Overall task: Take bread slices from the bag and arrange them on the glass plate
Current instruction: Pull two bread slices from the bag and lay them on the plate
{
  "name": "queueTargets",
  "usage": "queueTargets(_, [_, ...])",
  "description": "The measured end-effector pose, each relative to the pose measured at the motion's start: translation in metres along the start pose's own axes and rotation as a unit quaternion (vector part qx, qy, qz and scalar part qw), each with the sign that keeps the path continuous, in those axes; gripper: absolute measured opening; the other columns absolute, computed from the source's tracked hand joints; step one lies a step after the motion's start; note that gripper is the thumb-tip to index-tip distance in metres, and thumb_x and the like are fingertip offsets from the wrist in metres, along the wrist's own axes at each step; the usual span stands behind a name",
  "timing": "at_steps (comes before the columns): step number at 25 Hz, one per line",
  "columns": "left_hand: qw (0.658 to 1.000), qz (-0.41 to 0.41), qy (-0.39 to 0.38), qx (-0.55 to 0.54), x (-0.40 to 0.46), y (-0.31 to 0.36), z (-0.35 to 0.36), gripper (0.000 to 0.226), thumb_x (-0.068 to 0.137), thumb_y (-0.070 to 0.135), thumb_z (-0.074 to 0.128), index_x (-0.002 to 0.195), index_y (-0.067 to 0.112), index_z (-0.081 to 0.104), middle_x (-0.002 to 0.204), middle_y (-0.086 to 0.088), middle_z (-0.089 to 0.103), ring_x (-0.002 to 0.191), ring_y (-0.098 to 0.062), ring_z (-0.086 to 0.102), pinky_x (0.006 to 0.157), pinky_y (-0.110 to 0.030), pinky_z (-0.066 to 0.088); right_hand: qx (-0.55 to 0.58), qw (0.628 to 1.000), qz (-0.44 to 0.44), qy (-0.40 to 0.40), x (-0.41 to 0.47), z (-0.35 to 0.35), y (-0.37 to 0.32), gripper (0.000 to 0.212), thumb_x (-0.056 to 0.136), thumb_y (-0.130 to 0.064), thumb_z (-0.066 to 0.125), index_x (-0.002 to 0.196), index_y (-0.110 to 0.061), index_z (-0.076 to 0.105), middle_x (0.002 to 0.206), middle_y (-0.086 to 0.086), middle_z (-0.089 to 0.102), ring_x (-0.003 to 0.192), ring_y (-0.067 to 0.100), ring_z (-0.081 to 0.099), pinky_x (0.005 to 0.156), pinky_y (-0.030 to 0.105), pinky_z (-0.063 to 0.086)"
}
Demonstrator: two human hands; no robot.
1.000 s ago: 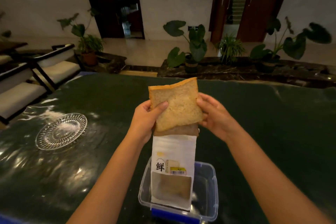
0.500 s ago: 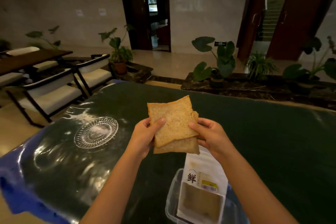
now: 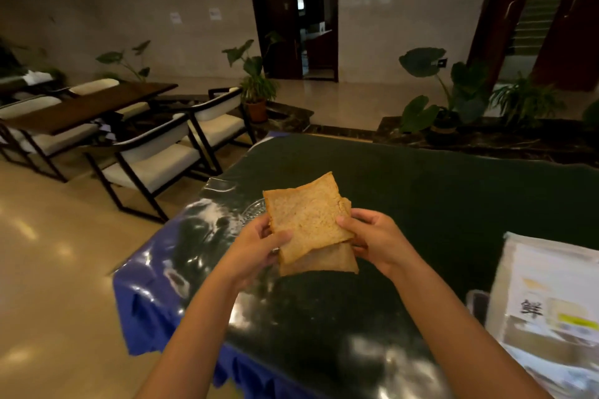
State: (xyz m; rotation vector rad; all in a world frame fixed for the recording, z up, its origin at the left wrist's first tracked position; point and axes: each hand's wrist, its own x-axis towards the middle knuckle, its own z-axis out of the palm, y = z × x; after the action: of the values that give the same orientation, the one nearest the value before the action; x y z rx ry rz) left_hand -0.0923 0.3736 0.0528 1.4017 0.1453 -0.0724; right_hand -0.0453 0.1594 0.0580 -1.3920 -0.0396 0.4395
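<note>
Two brown bread slices (image 3: 308,223) are stacked and held up above the dark green table (image 3: 437,204). My left hand (image 3: 256,246) grips their left edge, thumb on top. My right hand (image 3: 372,236) grips their right edge. The lower slice (image 3: 321,264) sticks out below the upper one. Behind the slices, only a small arc of the glass plate (image 3: 254,209) shows, near the table's left edge. The white bread bag (image 3: 547,301) stands at the far right, free of both hands.
A clear plastic container (image 3: 476,301) peeks out beside the bag. A blue cloth (image 3: 142,301) hangs off the table's left side. White-cushioned chairs (image 3: 155,159) and a wooden table stand on the floor to the left. Potted plants line the far side.
Both hands have carried the two slices left, away from the bag and over the plate. The view has turned left, so the bag now sits at the right edge.
</note>
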Motion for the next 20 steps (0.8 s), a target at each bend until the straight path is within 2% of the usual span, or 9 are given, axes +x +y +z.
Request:
queueTargets(4, [0.999,-0.022,0.020,0.011,0.007,-0.001,-0.066,0.037,0.081,0.002,0.062,0.116,0.014,0.056,0.101,-0.003,0.070,0.087,-0.019,0.070,0.063,-0.029,0.058,0.013,0.999,0.032,0.005,0.023,0.056,0.020,0.033,0.079,-0.019,0.069,0.111,-0.013,0.061,0.101,0.006,0.069,0.087,0.019,0.068,0.061,0.028,0.053])
queueTargets(7, [0.999,-0.027,0.043,0.015,0.029,-0.003,-0.099,0.035,0.080,0.004,0.064,0.112,0.018,0.059,0.100,-0.001,0.071,0.089,-0.020,0.070,0.065,-0.033,0.059,0.031,0.998,0.046,0.009,0.053,0.081,0.027,0.031,0.079,-0.017,0.068,0.109,-0.012,0.062,0.097,0.006,0.068,0.083,0.017,0.068,0.058,0.028,0.053])
queueTargets(11, [0.996,-0.045,0.072,0.005,0.069,-0.003,-0.125,0.036,0.079,0.006,0.065,0.113,0.017,0.059,0.108,-0.004,0.067,0.096,-0.023,0.067,0.066,-0.032,0.058,0.046,0.997,0.055,0.017,0.103,0.096,0.029,0.030,0.079,-0.017,0.069,0.108,-0.013,0.062,0.102,0.008,0.068,0.089,0.020,0.067,0.062,0.031,0.055])
queueTargets(13, [0.996,-0.045,0.079,0.010,0.092,-0.001,-0.138,0.033,0.079,0.006,0.066,0.110,0.017,0.062,0.106,-0.004,0.069,0.095,-0.023,0.068,0.068,-0.034,0.058,0.052,0.997,0.056,0.013,0.131,0.102,0.030,0.026,0.079,-0.017,0.068,0.105,-0.015,0.063,0.102,0.008,0.067,0.089,0.021,0.067,0.063,0.032,0.054])
queueTargets(16, [0.993,-0.061,0.097,0.038,0.129,0.000,-0.153,0.026,0.078,0.006,0.066,0.098,0.023,0.065,0.101,-0.005,0.070,0.091,-0.024,0.069,0.075,-0.043,0.058,0.059,0.996,0.070,0.008,0.174,0.106,0.035,0.028,0.080,-0.018,0.067,0.107,-0.014,0.063,0.102,0.009,0.067,0.089,0.022,0.066,0.063,0.033,0.054])
queueTargets(18, [0.990,-0.082,0.096,0.055,0.153,-0.004,-0.160,0.029,0.079,0.006,0.065,0.104,0.020,0.063,0.104,-0.007,0.069,0.092,-0.026,0.069,0.080,-0.048,0.056,0.060,0.994,0.088,0.009,0.197,0.105,0.043,0.028,0.081,-0.019,0.066,0.108,-0.014,0.062,0.103,0.009,0.067,0.092,0.024,0.066,0.068,0.036,0.056])
queueTargets(20, [0.989,-0.101,0.087,0.056,0.181,-0.015,-0.166,0.030,0.080,0.004,0.064,0.107,0.018,0.061,0.104,-0.007,0.069,0.092,-0.024,0.068,0.072,-0.041,0.058,0.050,0.993,0.105,0.028,0.222,0.101,0.054,0.028,0.083,-0.020,0.064,0.109,-0.013,0.061,0.105,0.010,0.066,0.095,0.025,0.066,0.077,0.042,0.056])
